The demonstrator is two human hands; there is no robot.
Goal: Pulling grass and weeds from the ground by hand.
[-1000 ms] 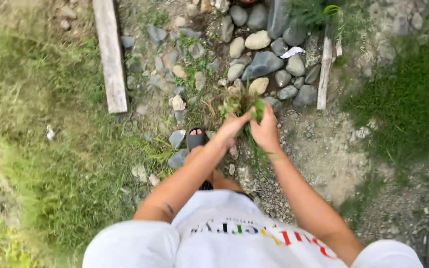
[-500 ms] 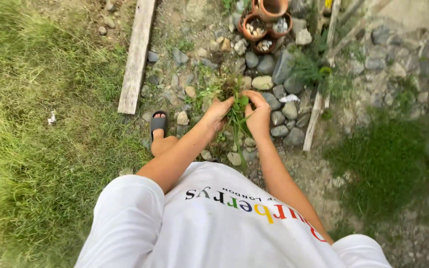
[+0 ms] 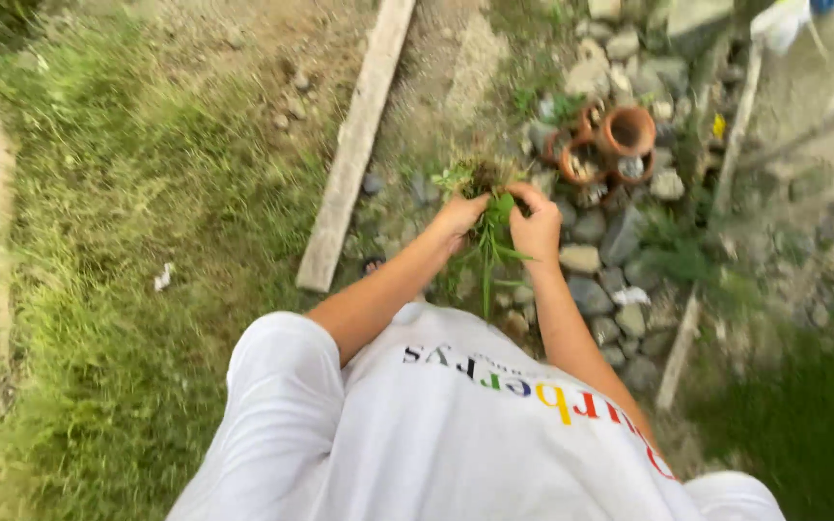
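Left hand: the left hand [image 3: 458,218] is raised in front of the chest, its fingers [image 3: 475,205] clenched around the left side of a clump of weeds.
Right hand: the right hand [image 3: 536,224] is held just beside the left, its fingers [image 3: 525,192] curled over the top right of the same clump, so the clump is grasped between both hands.
Clump of weeds: the clump of weeds [image 3: 483,189] is held in the air above the ground, with brown roots and soil bunched at the top and long green blades hanging down between the two wrists.
Plank: a pale wooden plank [image 3: 357,147] is laid on the ground to the left of the hands, running from the top of the view down toward the grass.
Grass: a wide patch of grass [image 3: 118,289] is spread over the left side of the view.
Stones: grey and tan stones [image 3: 598,259] are piled on the ground under and to the right of the right hand.
Clay pots: several small clay pots [image 3: 610,145] are clustered among the stones, beyond the right hand.
Shirt: a white shirt [image 3: 417,434] with coloured lettering is seen at the bottom.
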